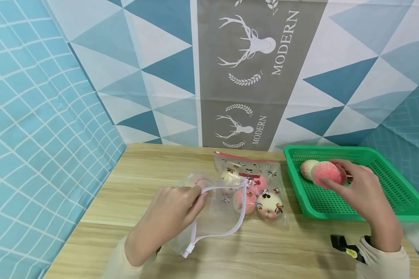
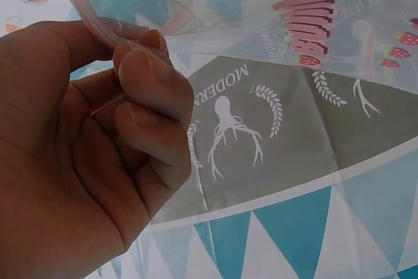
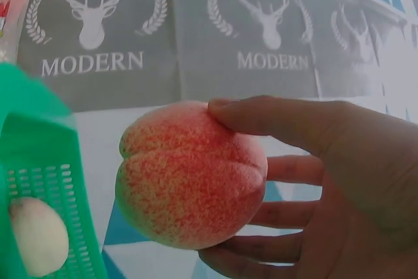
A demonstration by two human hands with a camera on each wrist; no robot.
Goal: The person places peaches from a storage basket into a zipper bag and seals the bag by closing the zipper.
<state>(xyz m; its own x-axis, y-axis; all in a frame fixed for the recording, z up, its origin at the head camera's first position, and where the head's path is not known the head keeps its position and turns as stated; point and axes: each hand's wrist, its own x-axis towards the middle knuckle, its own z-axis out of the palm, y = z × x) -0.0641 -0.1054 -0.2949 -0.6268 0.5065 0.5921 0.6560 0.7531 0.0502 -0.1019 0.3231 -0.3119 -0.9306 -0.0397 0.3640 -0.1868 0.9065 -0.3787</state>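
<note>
1. Nearest the head camera, well left of the green basket (image 1: 331,216), the left hand (image 1: 172,211) pinches the edge of a clear bag (image 1: 218,223) between thumb and fingers. On the side toward the basket, the bag's white zip rim (image 1: 242,205) bows into a loop; the pinch probably serves to spread the mouth of such limp film.

2. Above the left part of the basket, the right hand (image 1: 364,193) grasps a pink peach (image 1: 326,174), thumb on one side and fingers round the other (a round thing likely sits more securely when cupped this way).

3. Just left of the basket, a printed bag (image 1: 283,188) lies flat on the table (image 1: 272,252) with at least four fruits inside, presumably laid down so they cannot roll. Inside the basket, near its back left corner, rests a pale fruit (image 1: 308,169), where the walls would check it.

4. The peach is rosy red, finely speckled with yellow, and matt. A groove runs across its rounded face in the right wrist view, dividing it into two lobes (real or imitation, I cannot tell). No bruise shows on the visible side.
</note>
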